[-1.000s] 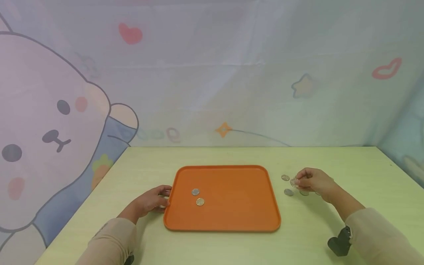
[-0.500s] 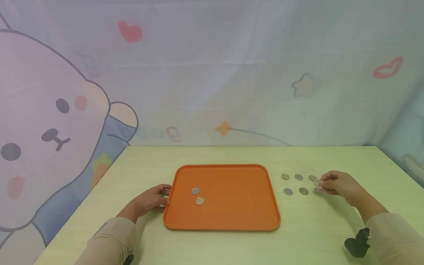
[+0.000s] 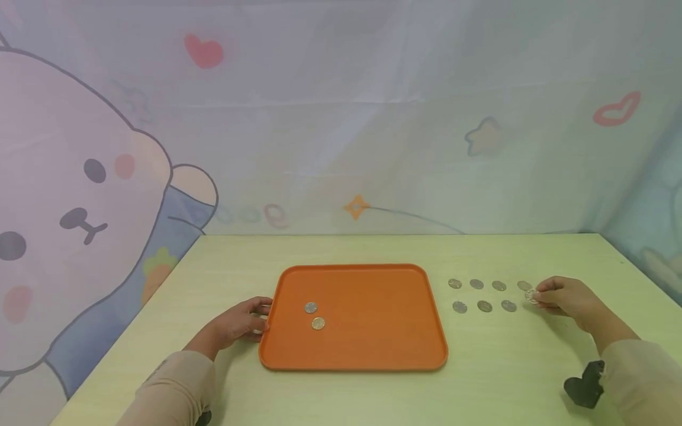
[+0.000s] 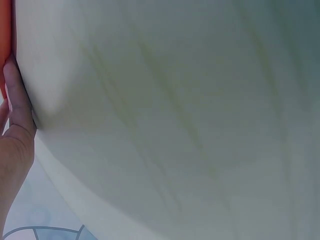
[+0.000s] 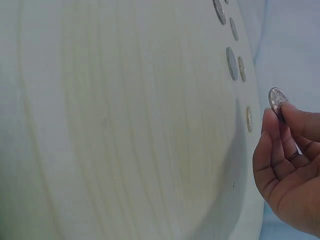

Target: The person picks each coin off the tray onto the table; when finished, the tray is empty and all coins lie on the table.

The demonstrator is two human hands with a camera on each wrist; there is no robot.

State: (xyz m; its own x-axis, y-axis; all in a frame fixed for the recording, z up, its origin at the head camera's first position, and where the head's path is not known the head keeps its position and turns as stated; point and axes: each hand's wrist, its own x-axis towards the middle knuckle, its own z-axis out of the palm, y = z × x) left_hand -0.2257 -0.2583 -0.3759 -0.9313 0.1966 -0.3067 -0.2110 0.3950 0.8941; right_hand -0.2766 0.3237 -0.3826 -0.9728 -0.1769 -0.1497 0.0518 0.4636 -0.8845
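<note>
My right hand [image 3: 570,300] pinches a silver coin [image 3: 531,296] between thumb and fingers, above the right part of the table. In the right wrist view the pinched coin [image 5: 278,101] is raised and tilted at the fingertips. Several coins lie flat in two rows to the left of and behind this hand, including a front-row coin [image 3: 508,306] and a back-row coin [image 3: 524,285]. My left hand [image 3: 234,325] touches the left rim of an orange tray [image 3: 373,319] with loosely bent fingers. Two coins lie in the tray's left half, a silver one [image 3: 311,307] and a paler one [image 3: 318,323].
The light wooden table [image 3: 351,399] ends at the back against a hanging printed cloth [image 3: 330,130]. A gap of bare tabletop separates the tray's right rim from the coin rows. A black object [image 3: 584,384] sits at the right sleeve.
My right hand has moved to the right with the pinched coin, uncovering the coins of both rows. The left hand and the two coins in the tray stay put.
</note>
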